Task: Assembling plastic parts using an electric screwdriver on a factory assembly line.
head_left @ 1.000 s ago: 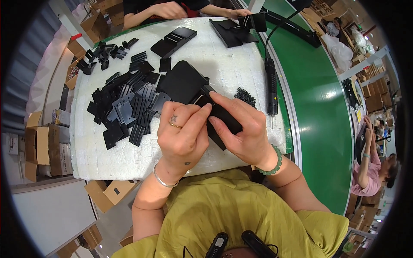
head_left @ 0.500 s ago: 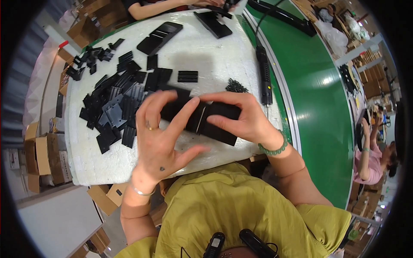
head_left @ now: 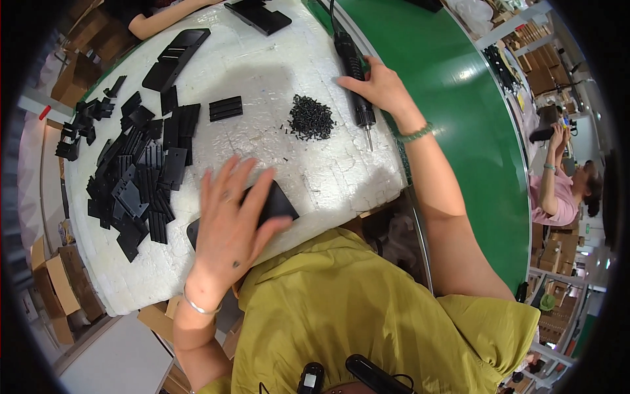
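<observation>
My left hand [head_left: 231, 226], fingers spread, is over a black rectangular plastic part [head_left: 279, 205] at the table's near edge. Much of that part is hidden under the hand, and I cannot tell how firmly it is touched. My right hand [head_left: 388, 90] is at a black electric screwdriver [head_left: 352, 62] lying along the table's right side. Its thumb crosses the tool's body while the other fingers stay on the right side, apart from the thumb. A heap of small black screws [head_left: 311, 118] sits left of the screwdriver's bit.
Black plastic pieces [head_left: 134, 187] are heaped at the left, beside a short ribbed stack [head_left: 226, 108]. Two larger black parts, one a long housing [head_left: 176, 59], lie farther back. A green conveyor surface [head_left: 453, 125] runs along the right. Another person's arm [head_left: 161, 18] reaches in at the far left.
My right hand has left the black part and moved right to the screwdriver. The part now lies nearer the front edge under my left hand. The whole view has shifted.
</observation>
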Available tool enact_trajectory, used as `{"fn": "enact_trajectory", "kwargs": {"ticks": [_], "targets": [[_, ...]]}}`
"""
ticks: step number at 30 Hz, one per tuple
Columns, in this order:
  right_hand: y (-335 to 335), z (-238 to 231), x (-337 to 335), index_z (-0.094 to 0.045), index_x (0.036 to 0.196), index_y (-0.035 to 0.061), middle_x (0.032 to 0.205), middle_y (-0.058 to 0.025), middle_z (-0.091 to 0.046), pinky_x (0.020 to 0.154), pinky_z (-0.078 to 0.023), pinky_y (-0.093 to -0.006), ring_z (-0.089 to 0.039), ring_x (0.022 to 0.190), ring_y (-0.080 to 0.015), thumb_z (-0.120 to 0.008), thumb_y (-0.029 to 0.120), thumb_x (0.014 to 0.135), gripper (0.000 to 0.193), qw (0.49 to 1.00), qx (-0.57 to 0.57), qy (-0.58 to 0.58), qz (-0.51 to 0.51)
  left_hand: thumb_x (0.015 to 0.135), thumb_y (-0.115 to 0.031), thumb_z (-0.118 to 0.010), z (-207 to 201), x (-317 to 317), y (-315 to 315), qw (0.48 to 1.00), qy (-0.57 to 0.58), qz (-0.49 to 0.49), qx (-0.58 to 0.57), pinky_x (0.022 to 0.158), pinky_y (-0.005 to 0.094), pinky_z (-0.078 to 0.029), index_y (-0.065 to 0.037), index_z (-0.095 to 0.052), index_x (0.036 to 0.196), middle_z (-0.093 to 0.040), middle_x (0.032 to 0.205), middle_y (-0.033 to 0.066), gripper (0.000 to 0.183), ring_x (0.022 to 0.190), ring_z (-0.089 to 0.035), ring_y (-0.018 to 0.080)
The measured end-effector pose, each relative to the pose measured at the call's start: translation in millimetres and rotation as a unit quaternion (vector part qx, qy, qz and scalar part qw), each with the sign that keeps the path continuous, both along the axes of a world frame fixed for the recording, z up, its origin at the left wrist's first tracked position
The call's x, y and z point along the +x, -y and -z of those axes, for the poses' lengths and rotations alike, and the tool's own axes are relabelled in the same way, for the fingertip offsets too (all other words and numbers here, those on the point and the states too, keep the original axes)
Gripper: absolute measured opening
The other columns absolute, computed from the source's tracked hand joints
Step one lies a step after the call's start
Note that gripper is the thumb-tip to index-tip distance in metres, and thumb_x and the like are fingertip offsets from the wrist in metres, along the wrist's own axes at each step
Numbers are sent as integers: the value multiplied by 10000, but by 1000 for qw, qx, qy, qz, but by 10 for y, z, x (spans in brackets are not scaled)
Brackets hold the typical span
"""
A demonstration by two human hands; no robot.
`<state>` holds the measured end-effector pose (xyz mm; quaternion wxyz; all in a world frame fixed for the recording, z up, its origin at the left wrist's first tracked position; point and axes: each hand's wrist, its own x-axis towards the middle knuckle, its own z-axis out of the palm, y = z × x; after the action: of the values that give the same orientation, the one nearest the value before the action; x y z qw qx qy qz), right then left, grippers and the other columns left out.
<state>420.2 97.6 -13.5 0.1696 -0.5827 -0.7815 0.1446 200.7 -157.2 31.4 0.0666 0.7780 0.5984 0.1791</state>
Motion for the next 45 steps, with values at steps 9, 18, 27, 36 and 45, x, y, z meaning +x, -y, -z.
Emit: {"fn": "enact_trajectory", "kwargs": {"ticks": [9,18,27,36,45], "targets": [[172,-87,102,-549,975,-72,780,-98,-586,559,-472,-252,-577,598,-145,-675,192,676,418,935,-211,-285,-18,851,-515,-472,589,648,-846,992,-41,113,-36,1058,459,-248,120,-307,1303,-249,1392,290,797,1307,-227,420],[755,-707,221,-482,960,-28,865,-108,-566,620,-458,-267,-556,636,-168,-562,19,743,236,744,-77,-643,-165,851,-505,-463,361,732,-481,981,30,175,-79,1064,445,-249,115,-345,1291,-261,1399,264,769,1311,-247,389],[969,-774,-55,-427,1195,110,622,45,-350,634,-346,-260,-380,545,-80,-499,174,867,342,663,-153,-671,-294,712,-349,-693,-89,-8,94,991,42,21,-129,1035,454,-284,-23,-446,1277,-358,1375,190,697,1278,-295,404],[1094,-432,-682,-397,1102,38,547,-19,-345,538,-361,-309,-341,465,-124,-480,52,737,374,709,-154,-655,-210,562,-276,-777,232,-47,294,993,71,-86,-49,897,402,-376,-36,-568,1148,-533,1148,142,667,1002,-496,322],[1244,-760,-575,-402,1185,96,567,31,-348,556,-357,-255,-348,473,-79,-460,100,777,413,640,-145,-687,-313,648,-210,-733,167,44,-231,987,79,-49,131,939,494,-350,-101,-622,998,-563,1028,52,384,1032,-500,299]]}}
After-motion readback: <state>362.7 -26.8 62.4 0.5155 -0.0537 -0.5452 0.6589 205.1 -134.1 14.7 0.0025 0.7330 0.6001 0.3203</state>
